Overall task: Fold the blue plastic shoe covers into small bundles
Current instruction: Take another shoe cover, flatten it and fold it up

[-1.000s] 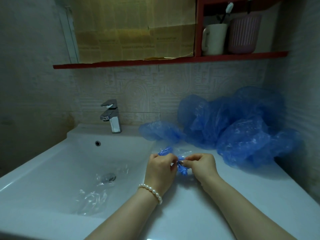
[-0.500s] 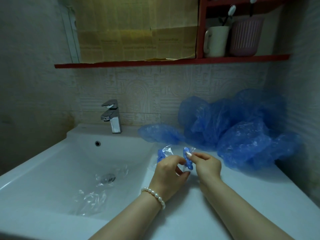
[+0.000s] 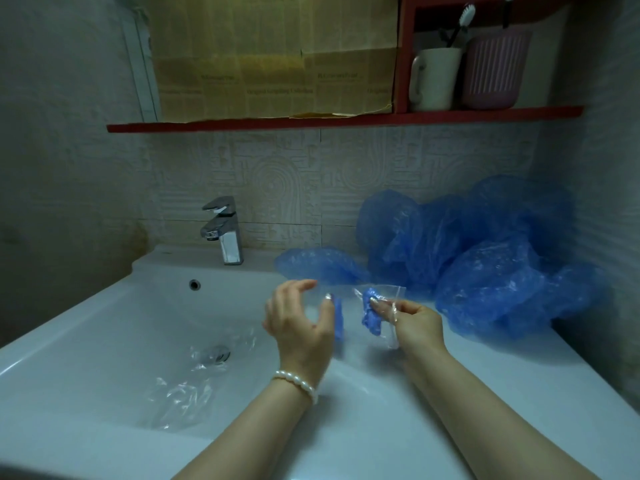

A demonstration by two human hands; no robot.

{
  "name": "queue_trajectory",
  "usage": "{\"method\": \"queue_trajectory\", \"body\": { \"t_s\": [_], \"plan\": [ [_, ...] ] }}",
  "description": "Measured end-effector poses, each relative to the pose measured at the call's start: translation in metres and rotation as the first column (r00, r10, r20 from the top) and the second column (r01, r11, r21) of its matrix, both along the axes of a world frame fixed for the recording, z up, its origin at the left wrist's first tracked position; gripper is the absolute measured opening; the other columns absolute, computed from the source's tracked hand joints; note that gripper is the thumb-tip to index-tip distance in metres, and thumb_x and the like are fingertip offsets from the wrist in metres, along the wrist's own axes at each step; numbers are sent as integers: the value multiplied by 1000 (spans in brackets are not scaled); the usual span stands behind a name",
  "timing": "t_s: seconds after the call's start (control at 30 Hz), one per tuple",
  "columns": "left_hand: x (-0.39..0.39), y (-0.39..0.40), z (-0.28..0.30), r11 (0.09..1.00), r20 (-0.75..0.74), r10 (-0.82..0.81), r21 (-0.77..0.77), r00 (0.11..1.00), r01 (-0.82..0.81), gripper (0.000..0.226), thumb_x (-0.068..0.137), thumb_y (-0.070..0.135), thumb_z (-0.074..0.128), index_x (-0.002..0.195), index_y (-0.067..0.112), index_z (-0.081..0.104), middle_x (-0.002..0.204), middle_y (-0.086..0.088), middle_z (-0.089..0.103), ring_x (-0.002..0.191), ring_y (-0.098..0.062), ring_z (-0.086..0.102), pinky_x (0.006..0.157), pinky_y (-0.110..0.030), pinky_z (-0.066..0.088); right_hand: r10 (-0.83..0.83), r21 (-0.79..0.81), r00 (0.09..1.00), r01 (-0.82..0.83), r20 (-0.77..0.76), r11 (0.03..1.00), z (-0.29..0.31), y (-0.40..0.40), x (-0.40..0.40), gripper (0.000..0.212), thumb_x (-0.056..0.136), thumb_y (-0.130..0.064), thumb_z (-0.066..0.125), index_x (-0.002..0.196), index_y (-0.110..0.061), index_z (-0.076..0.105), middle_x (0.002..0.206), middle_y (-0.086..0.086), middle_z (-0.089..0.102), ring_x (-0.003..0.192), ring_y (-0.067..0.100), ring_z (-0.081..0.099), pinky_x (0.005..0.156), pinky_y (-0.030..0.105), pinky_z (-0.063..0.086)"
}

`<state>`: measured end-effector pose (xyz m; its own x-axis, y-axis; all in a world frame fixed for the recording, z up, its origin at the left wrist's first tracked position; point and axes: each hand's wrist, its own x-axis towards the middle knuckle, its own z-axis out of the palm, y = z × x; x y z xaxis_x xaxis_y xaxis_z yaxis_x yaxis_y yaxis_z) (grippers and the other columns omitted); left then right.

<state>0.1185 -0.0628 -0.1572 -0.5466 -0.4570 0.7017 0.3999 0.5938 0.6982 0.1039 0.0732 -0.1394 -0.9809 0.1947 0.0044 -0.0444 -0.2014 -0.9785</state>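
Over the white counter just right of the basin [image 3: 104, 341], the person's two hands are raised a little apart, each with a small folded blue bundle. The right hand [image 3: 417, 322] pinches its bundle [image 3: 370, 315] between thumb and fingertips, together with a scrap of clear wrapper [image 3: 393, 306] that sticks up and hangs down around the fingers; the blue wad sits at the fingertips, on the side facing the other hand. The left hand [image 3: 298, 320], with a pearl bracelet [image 3: 298, 382] at the wrist, has its fingers spread and loosely curved, and a second narrow blue bundle [image 3: 338, 318] lies along its thumb side, touching the thumb tip. From here I cannot tell whether that hand really grips the piece or merely has it resting against the thumb. The two bundles are near each other but do not touch. Behind the hands, against the tiled wall and the right-hand corner, a big loose heap of unfolded blue shoe covers [image 3: 485, 265] is piled on the counter, with one flattened cover [image 3: 315, 266] lying apart from it toward the tap [image 3: 223, 230]. Down in the basin, crumpled clear plastic film [image 3: 180, 396] lies beside the drain [image 3: 218, 353]. Above, a red shelf [image 3: 311, 121] carries a white mug [image 3: 434, 79] with toothbrushes and a ribbed pink cup [image 3: 493, 69].
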Motion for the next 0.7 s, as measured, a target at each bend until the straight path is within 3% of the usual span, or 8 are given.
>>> {"method": "queue_trajectory", "body": {
  "t_s": [0.07, 0.1, 0.17, 0.23, 0.33, 0.43, 0.57, 0.7],
  "plan": [
    [-2, -12, 3, 944, 194, -126, 325, 973, 57, 45, 77, 43, 59, 113, 18, 54, 115, 4, 53, 109, -14, 48, 100, -36, 36, 38, -36, 999, -38, 0, 999, 3, 4, -1, 7, 73, -12, 77, 73, -12, 70, 63, -1, 68, 71, 14, 59, 70, 23, 41],
    [-3, -15, 5, 863, 227, -272, 487, 935, 133, 48, 79, 38, 64, 119, 14, 52, 119, 1, 54, 111, -16, 50, 101, -37, 38, 63, -36, 998, -63, 5, 997, 4, 5, -1, 7, 73, -14, 77, 73, -13, 70, 62, -3, 68, 74, 13, 59, 72, 25, 39],
    [-4, -16, 9, 653, 159, -515, 709, 842, 265, 55, 76, 38, 69, 119, 6, 54, 115, -5, 61, 104, -22, 58, 89, -40, 47, 121, -21, 992, -120, 19, 993, 6, 7, -1, 8, 72, -16, 77, 75, -13, 70, 69, -2, 69, 81, 14, 59, 79, 29, 36],
    [-4, -13, 10, 490, 81, -667, 797, 741, 354, 35, 80, 29, 66, 103, 4, 60, 98, -11, 67, 89, -24, 66, 71, -37, 53, 170, -15, 985, -170, 19, 985, 8, 8, 0, 7, 73, -13, 75, 76, -12, 70, 71, -1, 69, 80, 12, 60, 73, 26, 37],
    [3, -9, 14, 332, 63, -824, 859, 563, 390, 12, 86, 3, 56, 97, -1, 58, 88, -18, 69, 72, -25, 70, 61, -32, 58, 200, 14, 980, -200, 13, 980, 9, 8, 2, 5, 77, -7, 72, 76, -12, 69, 72, 1, 67, 72, 11, 58, 62, 24, 36],
    [6, -11, 12, 322, 85, -867, 849, 491, 420, 18, 76, -5, 63, 93, -3, 58, 81, -15, 71, 71, -24, 71, 65, -30, 59, 223, 35, 975, -224, 9, 974, 8, 8, 1, 5, 77, -11, 73, 74, -13, 69, 69, 0, 67, 68, 11, 58, 59, 24, 37],
    [7, -12, 7, 343, 113, -880, 823, 462, 452, 30, 61, 4, 70, 88, -5, 60, 76, -14, 67, 69, -21, 67, 65, -30, 58, 265, 134, 964, -265, 17, 955, 4, 5, 1, 9, 75, -17, 75, 74, -14, 67, 74, 3, 67, 71, 18, 58, 63, 28, 41],
    [8, -7, 8, 328, 73, -880, 809, 469, 488, 35, 61, 3, 69, 92, -6, 57, 76, -16, 64, 63, -22, 65, 59, -28, 56, 270, 312, 961, -239, -61, 920, -2, 1, -2, 20, 75, -13, 76, 62, -14, 61, 51, -10, 58, 54, 7, 51, 52, 18, 40]
  ]
}}
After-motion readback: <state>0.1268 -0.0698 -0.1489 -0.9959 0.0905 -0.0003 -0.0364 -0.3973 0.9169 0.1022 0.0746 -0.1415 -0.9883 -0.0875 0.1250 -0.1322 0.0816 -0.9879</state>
